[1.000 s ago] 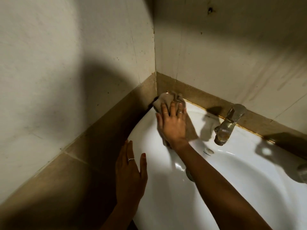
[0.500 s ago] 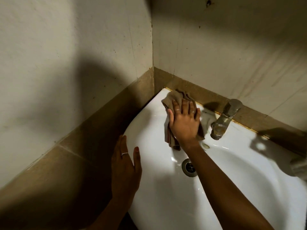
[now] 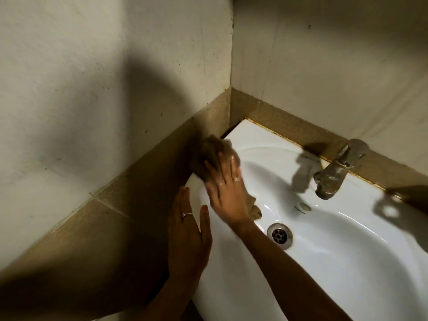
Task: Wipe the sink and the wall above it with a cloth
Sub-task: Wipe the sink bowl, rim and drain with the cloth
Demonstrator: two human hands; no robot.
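Observation:
A white ceramic sink (image 3: 347, 262) sits in a wall corner. My right hand (image 3: 228, 188) presses a brown cloth (image 3: 209, 156) flat on the sink's left rim, against the tan tile band; the cloth is blurred, and one end (image 3: 254, 210) hangs into the basin. My left hand (image 3: 187, 237) rests flat on the sink's left outer edge, fingers together, holding nothing. The white wall (image 3: 324, 66) rises above the sink at the back, and a second white wall (image 3: 92, 89) stands on the left.
A metal tap (image 3: 335, 174) stands at the sink's back rim, right of my hands. The drain (image 3: 279, 235) lies in the basin just right of my right forearm. A tan tile band (image 3: 289, 128) runs between sink and walls. Dark shadows cover the lower left.
My right hand has swept the cloth left, from the back rim near the tap to the sink's left rim by the tile band. My left hand stays on the sink's edge.

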